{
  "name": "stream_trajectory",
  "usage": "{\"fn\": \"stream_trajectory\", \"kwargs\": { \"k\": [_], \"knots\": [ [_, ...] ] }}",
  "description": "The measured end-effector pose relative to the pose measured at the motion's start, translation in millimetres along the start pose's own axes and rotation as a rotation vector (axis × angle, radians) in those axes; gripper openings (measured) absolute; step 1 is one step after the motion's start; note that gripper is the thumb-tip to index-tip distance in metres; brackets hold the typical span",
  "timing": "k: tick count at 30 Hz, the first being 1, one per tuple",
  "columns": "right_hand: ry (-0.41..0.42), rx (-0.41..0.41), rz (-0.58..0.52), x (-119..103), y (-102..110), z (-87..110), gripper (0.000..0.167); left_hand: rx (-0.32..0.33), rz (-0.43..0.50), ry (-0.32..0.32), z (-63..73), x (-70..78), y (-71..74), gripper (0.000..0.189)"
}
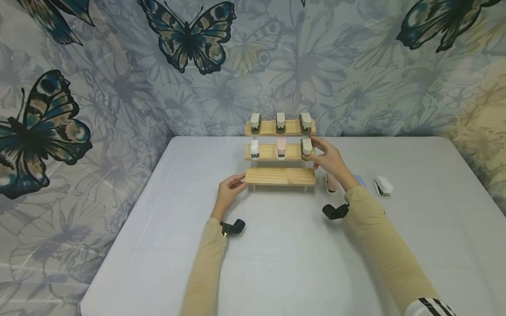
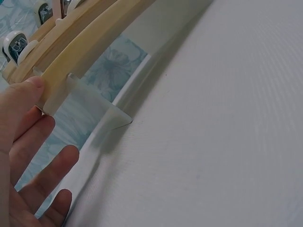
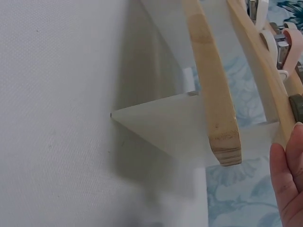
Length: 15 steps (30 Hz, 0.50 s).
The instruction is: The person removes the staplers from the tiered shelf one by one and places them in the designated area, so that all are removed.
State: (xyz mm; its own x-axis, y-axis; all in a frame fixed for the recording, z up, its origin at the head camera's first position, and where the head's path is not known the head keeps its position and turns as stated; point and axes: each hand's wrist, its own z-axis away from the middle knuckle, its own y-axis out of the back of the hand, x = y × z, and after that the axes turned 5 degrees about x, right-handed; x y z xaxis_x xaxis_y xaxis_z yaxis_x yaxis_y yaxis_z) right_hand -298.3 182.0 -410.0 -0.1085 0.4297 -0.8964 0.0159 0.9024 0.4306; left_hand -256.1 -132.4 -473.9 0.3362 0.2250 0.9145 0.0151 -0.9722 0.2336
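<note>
A three-tier wooden display stand [image 1: 280,176] on pale supports holds small staplers on its two upper shelves. With thumb above and fingers below, my left hand [image 1: 228,193] pinches the left end of the lowest shelf; the left wrist view shows the other fingers spread apart. At the right end of the middle shelf, my right hand [image 1: 332,163] grips a white-topped stapler [image 1: 306,146] with a dark base. Beside it on that shelf stand a pink stapler [image 1: 281,148] and a white stapler [image 1: 254,148]. Only the fingertips and the stapler's dark edge [image 3: 297,107] show in the right wrist view.
Three staplers, left [image 1: 255,122], middle [image 1: 280,122] and right [image 1: 305,123], line the top shelf. On the white table [image 1: 276,254] lie a pink stapler [image 1: 331,183], a bluish item [image 1: 359,180] partly behind my right arm, and a white stapler [image 1: 383,187]. Butterfly-patterned cloth hangs behind.
</note>
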Motion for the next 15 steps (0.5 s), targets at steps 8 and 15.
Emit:
{"fn": "stream_trajectory", "kwargs": {
  "k": [8, 15],
  "knots": [
    [-0.004, -0.001, 0.005, 0.0, -1.3, 2.8, 0.073, 0.005, -0.013, 0.001, 1.2, 0.3, -0.3, 0.03],
    [0.025, -0.009, -0.002, 1.7, -2.6, 7.5, 0.072, 0.005, -0.015, 0.014, 1.1, 2.5, 0.3, 0.03]
  ]
}}
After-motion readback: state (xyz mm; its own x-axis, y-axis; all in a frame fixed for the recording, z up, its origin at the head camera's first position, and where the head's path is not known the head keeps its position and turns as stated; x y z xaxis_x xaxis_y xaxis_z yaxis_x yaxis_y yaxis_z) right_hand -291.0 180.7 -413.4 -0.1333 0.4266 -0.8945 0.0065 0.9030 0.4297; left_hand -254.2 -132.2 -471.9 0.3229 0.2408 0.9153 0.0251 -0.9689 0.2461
